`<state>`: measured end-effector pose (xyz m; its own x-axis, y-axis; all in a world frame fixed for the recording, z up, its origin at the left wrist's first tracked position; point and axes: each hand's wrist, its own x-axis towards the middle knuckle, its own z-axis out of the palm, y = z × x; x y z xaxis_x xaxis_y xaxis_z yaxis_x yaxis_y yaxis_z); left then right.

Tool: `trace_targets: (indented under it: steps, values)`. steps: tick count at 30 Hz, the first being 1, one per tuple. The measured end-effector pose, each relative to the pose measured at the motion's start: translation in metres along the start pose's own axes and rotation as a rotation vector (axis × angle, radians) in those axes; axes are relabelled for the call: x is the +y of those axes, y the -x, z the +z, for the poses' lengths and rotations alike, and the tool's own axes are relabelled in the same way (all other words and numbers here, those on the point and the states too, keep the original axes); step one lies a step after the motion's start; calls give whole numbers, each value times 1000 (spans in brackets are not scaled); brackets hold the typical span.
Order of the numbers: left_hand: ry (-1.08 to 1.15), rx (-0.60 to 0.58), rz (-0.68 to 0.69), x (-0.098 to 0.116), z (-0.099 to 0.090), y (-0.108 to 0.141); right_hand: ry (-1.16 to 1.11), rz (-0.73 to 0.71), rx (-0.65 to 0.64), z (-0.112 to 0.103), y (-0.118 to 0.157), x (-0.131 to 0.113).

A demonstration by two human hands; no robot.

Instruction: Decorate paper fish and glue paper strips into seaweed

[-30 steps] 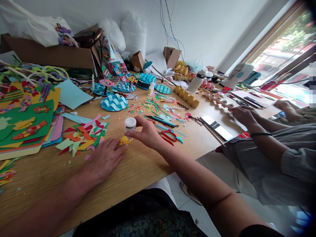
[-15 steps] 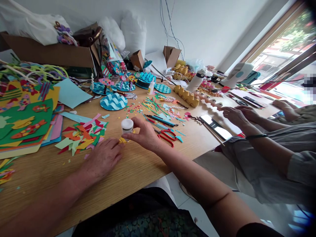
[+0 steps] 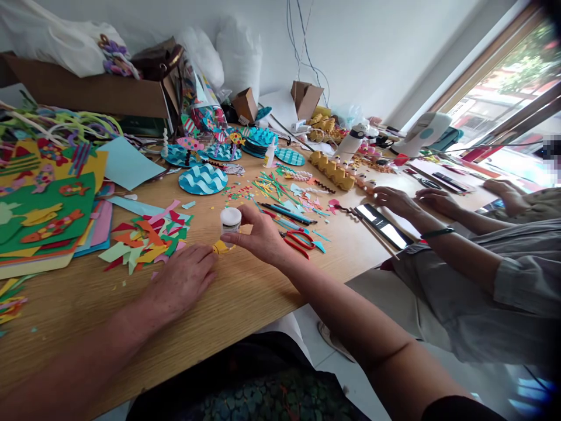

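Observation:
My right hand point(image 3: 263, 237) grips a small jar point(image 3: 230, 219) with a white lid, thumb in front and fingers behind it. Under and beside the jar lies a small yellow paper piece point(image 3: 224, 248), partly hidden by it. My left hand point(image 3: 186, 276) rests palm down on the wooden table, its fingers lying flat and their tips at the left edge of the yellow piece. Red-handled scissors point(image 3: 300, 242) lie just right of my right hand, with several dark pencils point(image 3: 287, 214) behind them.
Paper scraps point(image 3: 146, 237) and stacked coloured sheets point(image 3: 48, 234) lie to the left. Blue wavy discs point(image 3: 203, 179) and a glue bottle point(image 3: 269, 155) stand farther back. At right, another person's hands point(image 3: 397, 202) are over the table near a phone-like black object point(image 3: 383, 225).
The jar has shifted slightly right in my right hand, and more of the yellow piece shows. My left hand stays in place. The other person's near hand has moved left.

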<state>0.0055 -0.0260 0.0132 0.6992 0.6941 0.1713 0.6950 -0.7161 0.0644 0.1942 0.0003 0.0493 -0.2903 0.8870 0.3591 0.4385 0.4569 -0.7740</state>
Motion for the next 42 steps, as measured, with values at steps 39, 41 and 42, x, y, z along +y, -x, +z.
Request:
trace_targets:
  steps: [39,41,42]
  values:
    - [48,4,-27,1,-1,0,-7,-5,5,9,-19,7]
    - [34,4,-20,1,0,0,-22,-21,-1,13,-21,7]
    - [25,4,-18,0,1,0,-27,-27,-7,15,-21,6]
